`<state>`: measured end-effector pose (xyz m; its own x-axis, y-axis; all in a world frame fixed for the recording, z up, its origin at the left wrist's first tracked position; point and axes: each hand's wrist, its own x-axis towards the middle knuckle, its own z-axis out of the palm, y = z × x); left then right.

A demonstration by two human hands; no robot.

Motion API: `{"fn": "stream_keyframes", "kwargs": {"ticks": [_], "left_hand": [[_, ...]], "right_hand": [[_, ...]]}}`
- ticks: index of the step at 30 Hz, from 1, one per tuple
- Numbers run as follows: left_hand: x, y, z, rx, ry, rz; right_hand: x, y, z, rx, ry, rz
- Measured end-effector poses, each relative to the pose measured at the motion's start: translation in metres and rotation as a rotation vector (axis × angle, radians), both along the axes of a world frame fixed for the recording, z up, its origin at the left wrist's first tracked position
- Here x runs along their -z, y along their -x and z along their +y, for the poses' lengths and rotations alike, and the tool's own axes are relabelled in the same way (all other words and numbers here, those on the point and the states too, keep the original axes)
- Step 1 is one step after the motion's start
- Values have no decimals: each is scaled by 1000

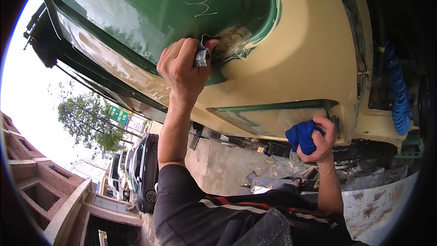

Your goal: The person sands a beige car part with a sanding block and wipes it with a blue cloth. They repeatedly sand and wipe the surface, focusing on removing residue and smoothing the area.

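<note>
My left hand is closed on a folded grey piece of sandpaper and presses against a vehicle's green panel. Beside its fingertips lies a sanded patch, where the green is worn through to pale and dark layers near the cream border. My right hand grips a bunched blue cloth. It is in front of a recessed, dusty panel low on the cream body. White handwriting marks the green surface above the patch.
A coiled blue hose hangs at the right, by a dark gap in the body. Below the vehicle are concrete ground and scattered debris. Parked cars, a tree and a brick building stand at the left.
</note>
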<state>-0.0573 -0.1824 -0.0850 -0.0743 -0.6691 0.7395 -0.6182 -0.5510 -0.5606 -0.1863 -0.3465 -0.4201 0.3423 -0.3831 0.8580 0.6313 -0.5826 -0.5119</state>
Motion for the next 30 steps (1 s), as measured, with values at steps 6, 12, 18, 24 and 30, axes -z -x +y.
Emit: {"fn": "stream_keyframes", "kwargs": {"ticks": [6,12,18,24,30], "left_hand": [[-6,12,-14,-29,-5,92],[-3,13,3,-16,83,203],[-1,9,4,-20,58,168],[8,0,32,-24,150,229],[-1,9,0,-49,55,148]], "right_hand": [[-1,-1,-2,6,-12,-9],[7,-1,-2,-43,22,31],[3,-4,-2,-54,17,-51],[3,5,-2,-76,39,28],[7,0,-5,-58,23,2]]}}
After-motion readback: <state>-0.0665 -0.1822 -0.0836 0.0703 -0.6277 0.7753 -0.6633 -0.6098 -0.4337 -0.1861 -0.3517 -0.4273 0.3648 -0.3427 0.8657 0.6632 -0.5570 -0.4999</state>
